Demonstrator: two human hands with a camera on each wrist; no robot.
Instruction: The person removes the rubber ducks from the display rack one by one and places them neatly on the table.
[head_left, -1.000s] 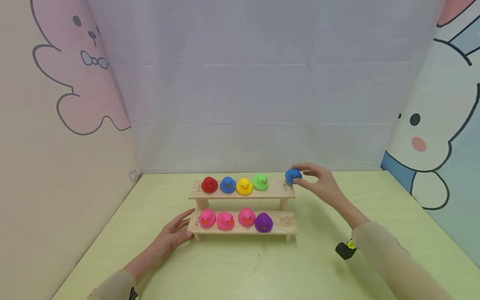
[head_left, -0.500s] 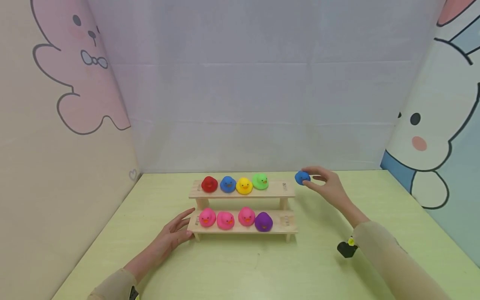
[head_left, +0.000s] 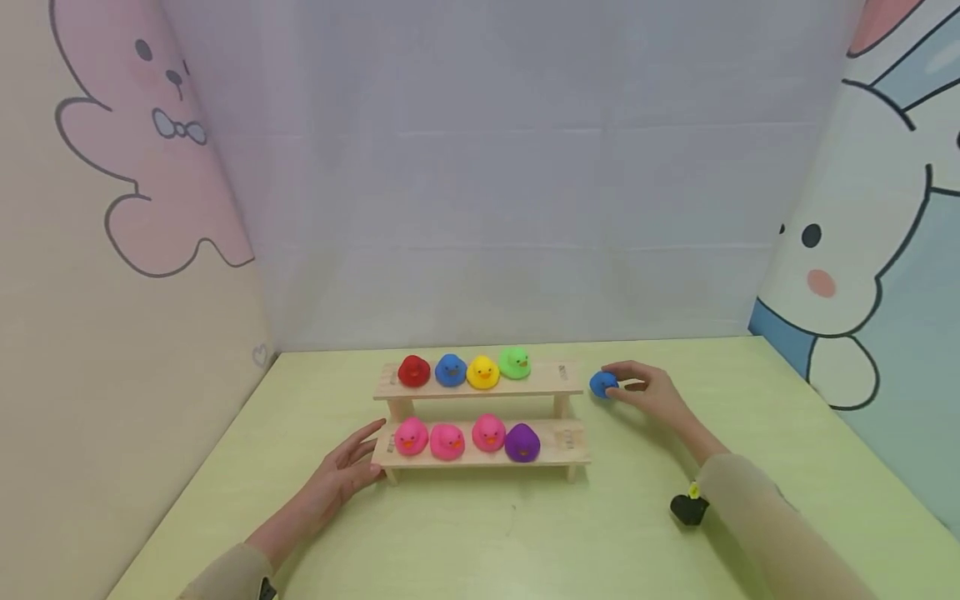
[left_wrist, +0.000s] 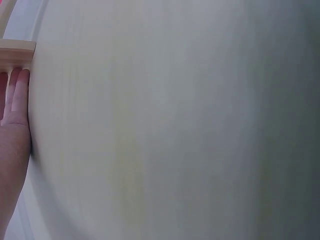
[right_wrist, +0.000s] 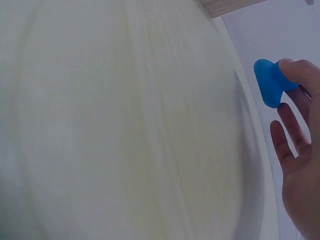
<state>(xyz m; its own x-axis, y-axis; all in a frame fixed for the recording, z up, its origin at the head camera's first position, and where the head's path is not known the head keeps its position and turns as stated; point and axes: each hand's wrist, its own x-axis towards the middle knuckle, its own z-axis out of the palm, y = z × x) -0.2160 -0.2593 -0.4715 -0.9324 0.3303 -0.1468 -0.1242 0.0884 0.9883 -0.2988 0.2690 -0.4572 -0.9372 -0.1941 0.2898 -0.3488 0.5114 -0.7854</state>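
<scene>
My right hand (head_left: 651,395) pinches a blue rubber duck (head_left: 602,384) between thumb and fingers, just right of a two-tier wooden stand (head_left: 551,379). The right wrist view has the same duck (right_wrist: 269,84) apart from the stand's end (right_wrist: 232,5). My left hand (head_left: 339,475) touches the left end of the lower shelf with extended fingers; its fingertips (left_wrist: 20,82) meet the wood in the left wrist view. On the upper shelf sit a red duck (head_left: 414,372), another blue duck (head_left: 451,370), a yellow duck (head_left: 483,372) and a green duck (head_left: 515,362).
Along the lower shelf are three pink ducks (head_left: 447,442) and a purple duck (head_left: 522,443). The stand rests on a pale yellow-green table (head_left: 465,542). A white curtain (head_left: 480,208) hangs behind, with cartoon-printed panels at both sides. A black device (head_left: 688,508) hangs beneath the right sleeve.
My right hand has carried the blue duck off the upper shelf's right end, rightward, then lower and nearer. The left hand stays at the stand. The head view has shifted slightly.
</scene>
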